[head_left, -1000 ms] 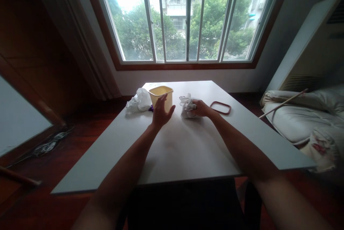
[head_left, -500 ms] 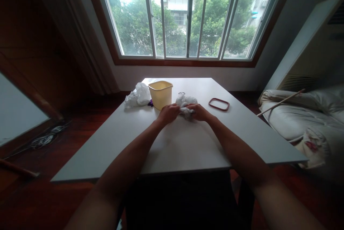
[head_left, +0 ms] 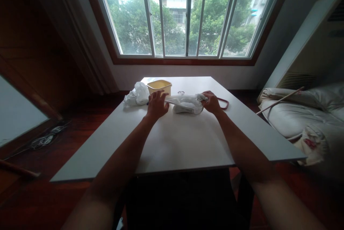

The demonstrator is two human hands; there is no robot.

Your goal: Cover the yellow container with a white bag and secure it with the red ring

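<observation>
A white plastic bag (head_left: 187, 103) is stretched sideways between my two hands, low over the table. My left hand (head_left: 157, 106) grips its left end, thumb towards the bag and fingers partly spread, just in front of the yellow bin (head_left: 160, 85). At the other end, my right hand (head_left: 211, 102) is closed around a bunched part of the bag. Behind my right hand lies a reddish-brown rectangular ring (head_left: 225, 104), partly hidden by that hand. A small dark loop (head_left: 181, 93) rests on the table beyond the bag.
Another crumpled white plastic bag (head_left: 137, 94) lies left of the bin on the white table (head_left: 177, 144). A pale padded seat (head_left: 282, 115) with a thin stick (head_left: 279, 101) across it stands at the right. Cables (head_left: 44, 140) lie on the floor at left.
My hands have moved apart, left hand leftward and right hand rightward. The bag, bunched between them before, is now drawn out sideways.
</observation>
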